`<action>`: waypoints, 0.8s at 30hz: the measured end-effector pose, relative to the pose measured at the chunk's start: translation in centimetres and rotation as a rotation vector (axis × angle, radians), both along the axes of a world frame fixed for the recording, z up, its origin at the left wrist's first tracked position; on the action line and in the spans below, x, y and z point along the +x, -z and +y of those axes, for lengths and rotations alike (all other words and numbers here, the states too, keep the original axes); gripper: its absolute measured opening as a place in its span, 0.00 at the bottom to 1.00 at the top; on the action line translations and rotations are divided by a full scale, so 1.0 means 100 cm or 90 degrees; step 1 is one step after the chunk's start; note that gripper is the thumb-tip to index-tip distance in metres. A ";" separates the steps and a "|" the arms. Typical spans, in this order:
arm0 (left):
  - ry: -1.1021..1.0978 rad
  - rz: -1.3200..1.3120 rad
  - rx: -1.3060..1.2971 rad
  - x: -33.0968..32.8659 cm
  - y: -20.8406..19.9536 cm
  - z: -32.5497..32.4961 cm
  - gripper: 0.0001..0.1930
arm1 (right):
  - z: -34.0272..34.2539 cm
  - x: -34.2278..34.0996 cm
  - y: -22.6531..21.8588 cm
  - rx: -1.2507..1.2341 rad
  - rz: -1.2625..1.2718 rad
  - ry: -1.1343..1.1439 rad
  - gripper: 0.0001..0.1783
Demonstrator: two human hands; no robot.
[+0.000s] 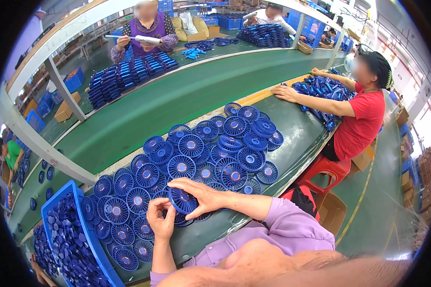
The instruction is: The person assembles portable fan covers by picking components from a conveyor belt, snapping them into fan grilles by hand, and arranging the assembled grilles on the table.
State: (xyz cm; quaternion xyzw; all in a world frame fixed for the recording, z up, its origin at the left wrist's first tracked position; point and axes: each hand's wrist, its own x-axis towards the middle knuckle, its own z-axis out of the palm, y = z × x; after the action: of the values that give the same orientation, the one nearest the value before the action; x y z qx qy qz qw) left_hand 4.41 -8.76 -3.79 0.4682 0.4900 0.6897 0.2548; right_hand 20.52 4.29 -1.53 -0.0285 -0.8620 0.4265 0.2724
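Note:
A round blue plastic fan grille with radiating ribs is held up, tilted, above a pile of similar grilles. My right hand grips its right side, thumb below and fingers over the top edge. On the left edge, my left hand has its thumb and fingers closed at the rim; whether a small part sits between them cannot be made out. The piled grilles overlap across the table around both hands, several with a pale ring at the hub.
At the left stands a blue crate full of small dark-blue parts. A green conveyor belt runs behind a white metal frame. To the right, a co-worker in red sits beside heaped blue parts. Across the belt, another person holds a tool.

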 end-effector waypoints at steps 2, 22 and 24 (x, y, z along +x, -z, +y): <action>-0.001 -0.001 -0.001 0.000 0.000 0.000 0.13 | 0.000 -0.001 0.000 0.001 -0.001 0.000 0.60; 0.189 -0.082 -0.069 0.010 -0.022 0.001 0.33 | -0.002 -0.002 -0.012 0.166 0.031 0.080 0.57; 0.162 -0.093 -0.044 0.003 -0.017 0.001 0.31 | -0.005 -0.002 -0.028 0.178 0.004 0.072 0.55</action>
State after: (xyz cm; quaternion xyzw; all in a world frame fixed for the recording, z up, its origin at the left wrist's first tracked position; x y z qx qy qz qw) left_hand 4.73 -8.68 -2.11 0.4663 0.4303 0.6666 0.3913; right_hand 20.30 3.81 1.31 -0.0373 -0.9093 0.2862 0.2998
